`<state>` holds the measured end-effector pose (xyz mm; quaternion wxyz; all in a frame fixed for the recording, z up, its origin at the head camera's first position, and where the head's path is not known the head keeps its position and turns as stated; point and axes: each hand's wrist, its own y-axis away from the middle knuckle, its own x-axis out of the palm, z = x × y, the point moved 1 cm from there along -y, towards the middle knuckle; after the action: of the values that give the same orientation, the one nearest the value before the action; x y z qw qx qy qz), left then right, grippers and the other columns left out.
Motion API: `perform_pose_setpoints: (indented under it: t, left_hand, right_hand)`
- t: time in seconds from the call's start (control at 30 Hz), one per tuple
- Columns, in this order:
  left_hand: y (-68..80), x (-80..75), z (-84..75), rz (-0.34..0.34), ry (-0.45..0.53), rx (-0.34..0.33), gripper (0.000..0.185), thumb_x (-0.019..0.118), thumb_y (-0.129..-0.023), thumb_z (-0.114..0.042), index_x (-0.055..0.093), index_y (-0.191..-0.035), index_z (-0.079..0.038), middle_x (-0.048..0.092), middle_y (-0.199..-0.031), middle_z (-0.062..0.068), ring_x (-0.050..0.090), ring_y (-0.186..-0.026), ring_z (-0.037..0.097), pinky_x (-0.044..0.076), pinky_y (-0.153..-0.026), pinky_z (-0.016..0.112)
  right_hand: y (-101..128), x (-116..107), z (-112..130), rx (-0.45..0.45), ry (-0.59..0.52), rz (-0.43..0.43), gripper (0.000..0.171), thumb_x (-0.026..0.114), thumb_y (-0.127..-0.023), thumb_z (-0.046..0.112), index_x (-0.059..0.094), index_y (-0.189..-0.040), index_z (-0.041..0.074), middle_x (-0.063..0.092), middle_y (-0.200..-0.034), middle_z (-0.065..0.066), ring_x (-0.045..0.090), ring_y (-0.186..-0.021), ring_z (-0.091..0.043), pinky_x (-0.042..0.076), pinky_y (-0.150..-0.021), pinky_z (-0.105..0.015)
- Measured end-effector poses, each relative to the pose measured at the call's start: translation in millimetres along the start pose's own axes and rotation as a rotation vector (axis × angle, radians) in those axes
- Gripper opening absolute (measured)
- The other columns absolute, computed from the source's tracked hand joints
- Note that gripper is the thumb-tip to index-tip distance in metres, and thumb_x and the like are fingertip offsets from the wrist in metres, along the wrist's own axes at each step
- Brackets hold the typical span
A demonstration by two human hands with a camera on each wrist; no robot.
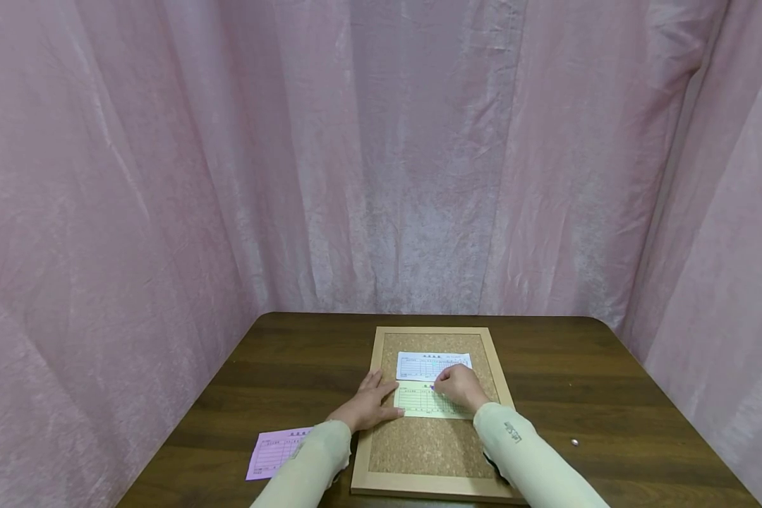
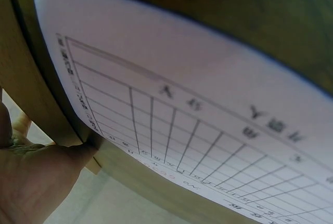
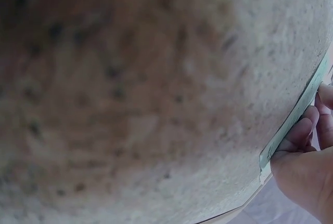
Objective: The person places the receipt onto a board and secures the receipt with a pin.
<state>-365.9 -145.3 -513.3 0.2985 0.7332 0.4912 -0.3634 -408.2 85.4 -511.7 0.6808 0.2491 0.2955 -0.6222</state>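
Showing two hands at a cork board (image 1: 433, 451) that lies flat on a dark wooden surface (image 1: 609, 395). The left hand (image 1: 370, 406) rests with straight fingers on the left edge of a pale green form (image 1: 427, 403), holding it down. The right hand (image 1: 460, 386) curls its fingertips at the form's upper edge; it appears to pinch something small there, perhaps a pin, though the head view is too distant to confirm. The green form sits mid-board, just below a white form (image 1: 432, 365) of similar printed grid layout. Judged from its look, the sheet is thin, light and limp: likely to slide or crease, best steadied by flat pressure near an edge. A pink form (image 1: 273, 455) lies on the surface left of the board.
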Motion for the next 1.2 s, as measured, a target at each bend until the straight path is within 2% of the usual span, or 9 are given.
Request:
perform_pose_setpoints:
  t: [0.23,0.43,0.7,0.97,1.2]
  left_hand:
    - [0.0,-0.5,-0.8,0.003,0.0,-0.009,0.069,0.07,-0.091,-0.044,0.046,-0.15,-0.016,0.012,-0.163,0.019,0.004,-0.151,0.036,0.021,-0.114,0.06]
    - [0.4,-0.7,-1.1,0.001,0.001,-0.005,0.069,0.07,-0.092,-0.044,0.046,-0.149,-0.015,0.013,-0.163,0.02,0.005,-0.15,0.037,0.021,-0.114,0.06]
    - [0.4,0.3,-0.8,-0.001,0.001,0.002,0.068,0.07,-0.092,-0.043,0.046,-0.149,-0.014,0.014,-0.163,0.021,0.005,-0.15,0.038,0.02,-0.114,0.06]
    - [0.6,-0.2,-1.5,-0.007,0.003,-0.001,0.069,0.071,-0.091,-0.043,0.046,-0.149,-0.014,0.014,-0.163,0.021,0.005,-0.15,0.037,0.02,-0.114,0.06]
    - [1.0,-1.7,-0.1,0.001,0.019,0.008,0.07,0.071,-0.091,-0.043,0.046,-0.149,-0.015,0.013,-0.163,0.021,0.003,-0.15,0.038,0.02,-0.113,0.062]
  right_hand:
    - [4,-2,4,-0.054,0.027,-0.004,0.016,0.069,-0.085,0.009,0.072,-0.069,0.009,0.063,-0.066,0.003,0.051,-0.06,-0.014,0.042,-0.057,-0.029]
    - [5,-2,4,-0.055,0.035,-0.003,0.016,0.069,-0.086,0.01,0.07,-0.069,0.01,0.062,-0.066,0.004,0.052,-0.061,-0.015,0.043,-0.058,-0.029]
    - [7,-2,5,-0.121,0.087,-0.036,0.02,0.068,-0.084,0.009,0.068,-0.064,0.012,0.059,-0.062,0.005,0.05,-0.057,-0.013,0.042,-0.057,-0.029]
    - [11,-5,6,-0.131,0.144,-0.07,0.014,0.072,-0.084,0.014,0.07,-0.069,0.013,0.063,-0.069,0.005,0.052,-0.062,-0.014,0.045,-0.061,-0.032]
    - [17,-13,4,-0.136,0.196,-0.069,0.006,0.071,-0.079,0.011,0.068,-0.073,0.012,0.065,-0.076,0.002,0.055,-0.069,-0.017,0.047,-0.066,-0.037]
